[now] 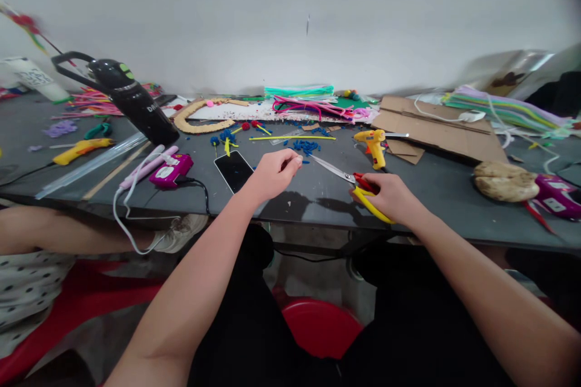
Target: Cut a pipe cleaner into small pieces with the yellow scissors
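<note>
My right hand (394, 198) grips a pair of scissors (333, 170) by its red and yellow handles, the long blades pointing left and away from me. Thumb and fingers of my left hand (278, 170) are pinched together just left of the blade tips; what they hold, if anything, is too small to make out. Short blue pieces (306, 146) lie in a small pile just beyond that hand. Behind them a yellow-green pipe cleaner (293, 138) stretches across the table. Blue and yellow pipe-cleaner flowers (228, 138) rest beside a phone (233, 170), which my left wrist partly covers.
A yellow glue gun (374, 146) lies beyond the scissors, with cardboard sheets (436, 127) behind it. A black bottle (136, 103) leans at the left near a purple power box (171, 171) with cables. Pipe-cleaner bundles (299, 92) line the wall. A person's leg (77, 230) shows at left.
</note>
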The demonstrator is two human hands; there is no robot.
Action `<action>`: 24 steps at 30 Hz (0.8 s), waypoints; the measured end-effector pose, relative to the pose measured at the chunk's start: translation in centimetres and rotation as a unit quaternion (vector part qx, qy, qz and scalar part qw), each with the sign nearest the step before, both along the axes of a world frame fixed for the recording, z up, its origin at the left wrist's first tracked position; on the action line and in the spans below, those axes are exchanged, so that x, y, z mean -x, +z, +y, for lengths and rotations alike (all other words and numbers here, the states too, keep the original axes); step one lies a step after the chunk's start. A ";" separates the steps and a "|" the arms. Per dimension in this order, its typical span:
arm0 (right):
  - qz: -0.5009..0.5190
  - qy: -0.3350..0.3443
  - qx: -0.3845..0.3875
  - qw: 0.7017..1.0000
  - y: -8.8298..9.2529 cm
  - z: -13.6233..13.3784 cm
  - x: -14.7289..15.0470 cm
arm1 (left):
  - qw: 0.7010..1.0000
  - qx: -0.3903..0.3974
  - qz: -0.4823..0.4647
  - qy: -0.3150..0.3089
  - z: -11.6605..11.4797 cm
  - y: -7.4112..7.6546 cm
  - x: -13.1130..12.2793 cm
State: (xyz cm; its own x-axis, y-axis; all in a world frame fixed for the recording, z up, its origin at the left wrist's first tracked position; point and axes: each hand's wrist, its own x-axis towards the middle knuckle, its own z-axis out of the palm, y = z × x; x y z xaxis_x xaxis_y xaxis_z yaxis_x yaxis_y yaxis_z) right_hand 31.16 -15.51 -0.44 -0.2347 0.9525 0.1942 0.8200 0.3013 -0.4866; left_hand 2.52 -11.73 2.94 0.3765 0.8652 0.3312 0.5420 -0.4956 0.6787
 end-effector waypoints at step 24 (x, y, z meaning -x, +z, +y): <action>0.011 0.010 0.041 0.999 0.2 -0.3 0.4 | 1.000 -0.001 0.000 -0.002 0.0 0.0 0.0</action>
State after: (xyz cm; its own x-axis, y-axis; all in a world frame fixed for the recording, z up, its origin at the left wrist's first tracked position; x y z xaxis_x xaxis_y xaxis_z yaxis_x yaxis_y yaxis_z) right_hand 30.77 -15.82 -0.25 -0.2497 0.9607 0.1212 0.8033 0.2754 -0.5281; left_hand 2.50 -11.77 2.92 0.3803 0.8627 0.3335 0.5404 -0.4999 0.6768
